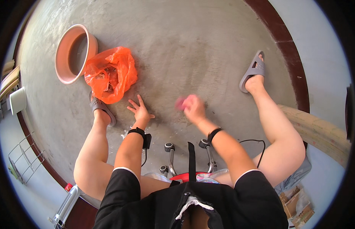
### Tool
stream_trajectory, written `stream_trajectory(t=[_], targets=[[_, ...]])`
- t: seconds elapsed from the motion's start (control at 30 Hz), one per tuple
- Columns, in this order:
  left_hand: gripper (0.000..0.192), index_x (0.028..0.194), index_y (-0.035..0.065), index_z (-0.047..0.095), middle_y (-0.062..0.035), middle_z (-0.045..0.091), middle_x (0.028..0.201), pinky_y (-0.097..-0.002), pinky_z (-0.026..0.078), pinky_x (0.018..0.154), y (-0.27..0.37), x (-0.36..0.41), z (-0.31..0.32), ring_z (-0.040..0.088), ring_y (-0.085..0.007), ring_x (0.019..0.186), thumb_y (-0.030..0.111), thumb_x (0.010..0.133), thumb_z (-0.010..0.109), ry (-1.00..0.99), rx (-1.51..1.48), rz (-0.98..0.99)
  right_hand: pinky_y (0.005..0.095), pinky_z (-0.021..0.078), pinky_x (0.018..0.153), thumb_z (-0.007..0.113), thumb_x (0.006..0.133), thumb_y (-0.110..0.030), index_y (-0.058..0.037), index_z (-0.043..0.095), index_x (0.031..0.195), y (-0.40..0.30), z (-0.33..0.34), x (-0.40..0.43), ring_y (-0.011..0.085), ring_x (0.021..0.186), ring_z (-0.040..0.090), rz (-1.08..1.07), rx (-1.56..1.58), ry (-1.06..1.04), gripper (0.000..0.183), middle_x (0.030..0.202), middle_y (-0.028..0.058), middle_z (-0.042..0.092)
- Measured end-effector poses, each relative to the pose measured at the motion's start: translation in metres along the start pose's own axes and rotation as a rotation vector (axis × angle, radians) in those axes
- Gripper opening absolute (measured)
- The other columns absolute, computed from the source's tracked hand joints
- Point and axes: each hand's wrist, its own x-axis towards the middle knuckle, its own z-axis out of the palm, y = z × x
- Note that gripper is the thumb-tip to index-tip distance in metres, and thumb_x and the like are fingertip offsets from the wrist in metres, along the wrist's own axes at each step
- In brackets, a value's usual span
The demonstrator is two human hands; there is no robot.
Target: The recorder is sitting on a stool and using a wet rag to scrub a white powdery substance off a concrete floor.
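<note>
My right hand point(196, 110) grips a pink cloth point(184, 103), blurred as if in motion, above the grey concrete floor point(177, 57). My left hand point(140, 111) is empty with its fingers spread, over or against the floor; contact cannot be made out. Just beyond the left fingertips is an orange plastic bag point(124, 65), its mouth open on crumpled scraps that I cannot identify. The bag leans against a pink plastic basin point(91, 47) holding murky water point(80, 54). Damp-looking darker patches mark the floor between the hands and past them.
Grey slides are on my left foot point(98, 107) and right foot point(256, 68). Chrome stool legs with casters point(169, 147) stand beneath me. A wire rack point(25, 157) is by the left wall, a long wrapped roll point(315, 131) at the right. Black cables hang from both wrist straps.
</note>
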Motion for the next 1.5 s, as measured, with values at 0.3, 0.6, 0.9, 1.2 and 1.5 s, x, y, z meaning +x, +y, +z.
stream_trajectory(t=[0.3,0.6,0.9,1.2,1.5], targets=[[0.148,0.150,0.0324,-0.012,-0.0215,-0.019,0.155,-0.0422,0.040,0.106,0.013,-0.005,0.003,-0.005,-0.0468,0.143,0.020,0.048,0.094,-0.015,0.083,0.001,0.0542,0.0428,0.089,0.059,0.080,-0.016,-0.0266,0.058,0.119,0.151,-0.197,0.153,0.0330,0.119,0.046,0.491,-0.473,0.133,0.041,0.122,0.0073,0.053],[0.147,0.151,0.0310,-0.011,-0.0239,-0.009,0.156,-0.0496,0.036,0.106,0.019,-0.013,-0.007,0.004,-0.0456,0.144,0.031,0.049,0.094,0.033,0.216,-0.009,0.0521,0.0402,0.088,0.067,0.069,-0.016,-0.0254,0.061,0.097,0.013,-0.006,-0.084,0.0325,0.108,0.048,0.158,-0.383,-0.147,0.030,0.107,0.0060,0.051],[0.121,0.151,0.0179,0.015,-0.0232,0.015,0.155,-0.0507,0.027,0.111,0.114,-0.044,0.023,0.016,-0.0363,0.144,0.034,0.057,0.089,0.251,0.189,0.240,0.0479,0.0429,0.086,0.063,0.072,-0.009,-0.0160,0.066,0.095,0.120,-0.137,0.076,0.0319,0.102,0.052,0.356,-0.157,0.575,0.025,0.104,0.0120,0.055],[0.134,0.153,0.0260,0.005,-0.0276,-0.006,0.155,-0.0575,0.035,0.107,0.177,-0.070,0.060,0.003,-0.0479,0.143,0.031,0.052,0.093,0.070,0.232,0.203,0.0567,0.0406,0.091,0.064,0.078,-0.024,-0.0264,0.054,0.123,0.208,-0.199,0.099,0.0391,0.122,0.041,0.651,-0.449,0.428,0.046,0.131,0.0111,0.046],[0.134,0.153,0.0255,0.003,-0.0292,-0.012,0.154,-0.0602,0.029,0.108,0.196,-0.064,0.058,-0.002,-0.0489,0.142,0.025,0.054,0.092,0.060,0.190,0.224,0.0486,0.0419,0.084,0.070,0.063,-0.011,-0.0225,0.068,0.074,0.070,-0.043,-0.054,0.0248,0.099,0.052,0.092,-0.004,0.097,0.017,0.093,0.0037,0.056]])
